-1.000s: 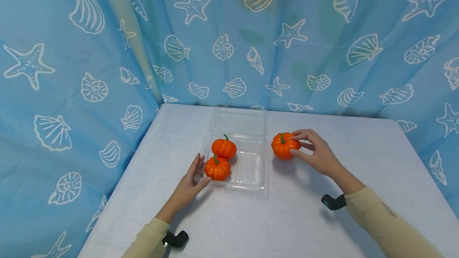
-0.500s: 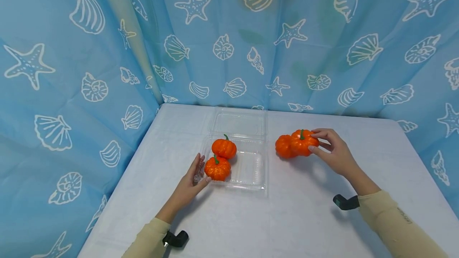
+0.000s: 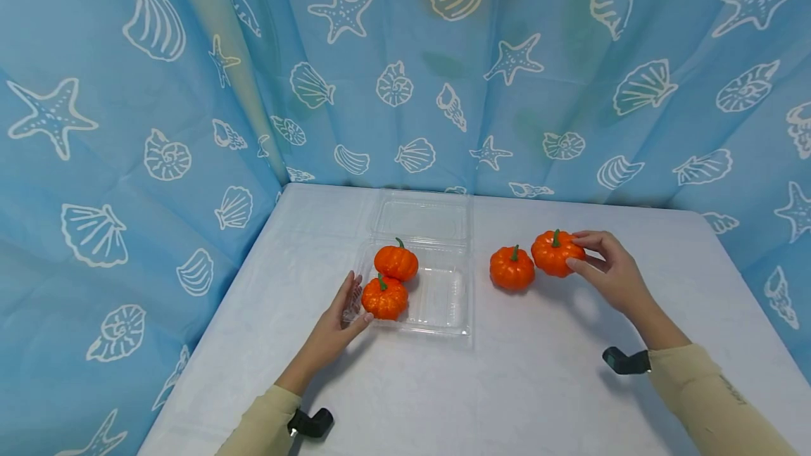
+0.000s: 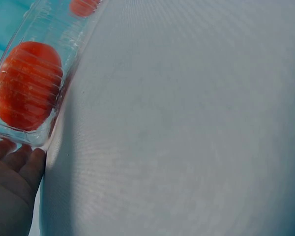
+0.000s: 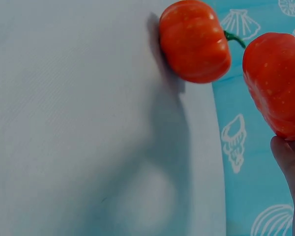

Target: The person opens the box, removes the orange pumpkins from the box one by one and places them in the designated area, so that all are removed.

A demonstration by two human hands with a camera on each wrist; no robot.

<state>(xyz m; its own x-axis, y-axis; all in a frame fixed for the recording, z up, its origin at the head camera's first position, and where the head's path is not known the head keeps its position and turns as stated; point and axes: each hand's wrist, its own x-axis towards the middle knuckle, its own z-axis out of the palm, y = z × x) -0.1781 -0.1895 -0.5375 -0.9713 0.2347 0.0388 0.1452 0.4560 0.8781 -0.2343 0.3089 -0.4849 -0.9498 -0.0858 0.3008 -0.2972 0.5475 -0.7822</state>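
Pinching held pumpkin (image 3: 552,257) between thumb and fingers of right hand (image 3: 613,276), on its right side; green stem up, looks lifted off the counter (image 3: 507,385). Second pumpkin (image 3: 512,270) sits on the counter, left of those fingers and a bit nearer the person, just beside the held one.

Left hand (image 3: 328,333): fingers fairly straight, not clenched, resting on the outside of clear container (image 3: 440,290) at its near-left corner. Can't tell how hard they press. Front pumpkin (image 3: 384,300) is inside, just right of those fingers; back pumpkin (image 3: 395,264) is right behind it, farther from them. Clear lid (image 3: 421,218) lies folded back, beyond the left fingers.
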